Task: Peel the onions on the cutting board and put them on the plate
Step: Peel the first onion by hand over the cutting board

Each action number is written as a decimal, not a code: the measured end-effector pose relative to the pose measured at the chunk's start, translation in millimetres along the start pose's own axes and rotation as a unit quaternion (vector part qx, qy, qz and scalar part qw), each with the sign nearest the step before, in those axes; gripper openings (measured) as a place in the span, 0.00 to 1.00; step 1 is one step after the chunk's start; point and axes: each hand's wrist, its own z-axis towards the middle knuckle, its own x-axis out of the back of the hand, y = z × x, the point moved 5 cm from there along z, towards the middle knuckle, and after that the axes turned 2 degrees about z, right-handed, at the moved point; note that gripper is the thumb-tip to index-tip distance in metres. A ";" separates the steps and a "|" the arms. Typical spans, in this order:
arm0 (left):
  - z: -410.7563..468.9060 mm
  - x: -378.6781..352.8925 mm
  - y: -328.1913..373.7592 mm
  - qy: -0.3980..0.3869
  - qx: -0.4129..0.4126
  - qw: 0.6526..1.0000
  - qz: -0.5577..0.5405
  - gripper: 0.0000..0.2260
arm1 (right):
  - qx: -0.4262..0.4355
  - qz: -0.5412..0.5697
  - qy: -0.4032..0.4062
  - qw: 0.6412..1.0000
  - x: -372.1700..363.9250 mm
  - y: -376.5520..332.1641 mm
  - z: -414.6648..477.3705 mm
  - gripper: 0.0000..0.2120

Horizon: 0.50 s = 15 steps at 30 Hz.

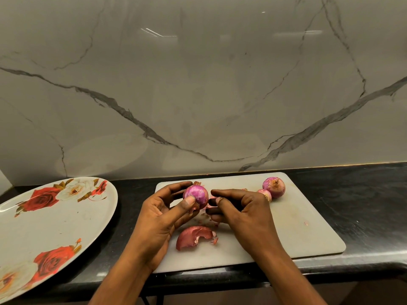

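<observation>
Risks, my guess: the plate sat left of the cutting board, apart from it, so a slick onion could slip while crossing the black counter. Left hand gripped the held onion above the board; a hard squeeze might pop it out. Right hand had fingertips pinched together just beside it, maybe on a skin strip, couldn't tell. Big onion and small onion, touching at the board's far side, could roll if bumped.

Plate: large, oval, glossy, rose print. Board: flat, pale, matte, rounded corners. Held onion: round, shiny purple, streaked. Loose peel: papery, curled, reddish-brown, lying on the board.
</observation>
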 end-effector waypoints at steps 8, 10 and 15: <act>-1.7 1.4 0.9 0.008 -0.015 0.999 0.028 0.22 | 0.028 -0.051 -0.015 0.998 -2.8 -3.1 -2.2 0.11; -2.5 0.8 1.3 0.006 -0.018 0.999 0.036 0.22 | 0.031 -0.063 -0.012 0.997 -1.6 -2.1 -1.7 0.10; -3.0 0.1 0.9 -0.004 -0.025 0.999 0.040 0.22 | 0.026 -0.064 -0.019 0.997 -2.3 -2.3 -2.3 0.09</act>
